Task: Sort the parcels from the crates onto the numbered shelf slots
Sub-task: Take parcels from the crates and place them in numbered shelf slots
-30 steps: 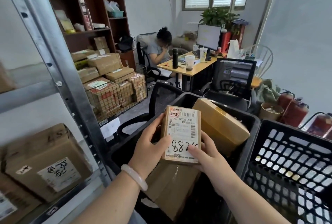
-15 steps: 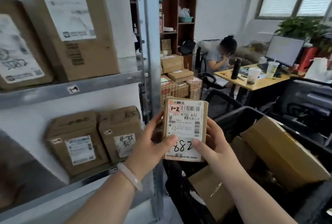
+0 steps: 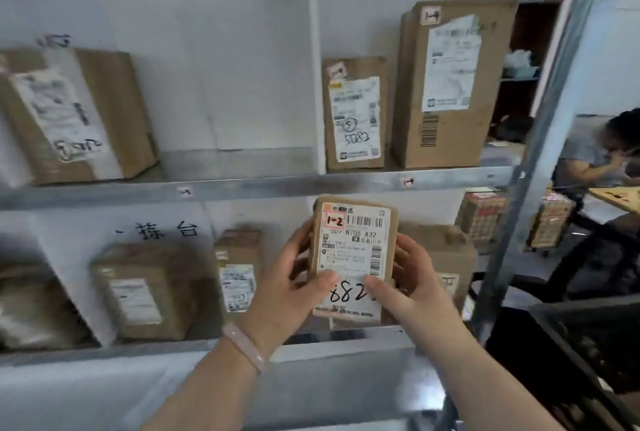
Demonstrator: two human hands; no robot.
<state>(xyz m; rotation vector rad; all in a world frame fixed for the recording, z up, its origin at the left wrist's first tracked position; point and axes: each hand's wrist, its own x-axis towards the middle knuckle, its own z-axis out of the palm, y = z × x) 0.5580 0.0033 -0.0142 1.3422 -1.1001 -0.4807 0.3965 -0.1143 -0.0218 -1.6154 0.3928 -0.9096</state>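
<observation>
A small brown parcel (image 3: 353, 247) with a white label marked 1-2 in red is upright in front of the metal shelf (image 3: 263, 186). My left hand (image 3: 294, 288) grips its left edge, thumb on the label. Gripping the right edge is my right hand (image 3: 405, 288), thumb also on the label. The parcel hangs level with the lower shelf row, just below the upper shelf's rail. Small slot tags (image 3: 408, 182) are stuck on that rail. Only the dark corner of the crate (image 3: 571, 354) shows at the lower right.
Several brown boxes stand on the upper shelf, a tall one (image 3: 446, 84) at the right. More boxes (image 3: 145, 292) fill the lower row. A slanted metal upright (image 3: 540, 140) bounds the shelf on the right. Beyond it a person (image 3: 602, 153) sits at a desk.
The view has swung left from the crates to face the shelf. Both hands have carried the parcel along, and it now sits in front of the lower shelf row.
</observation>
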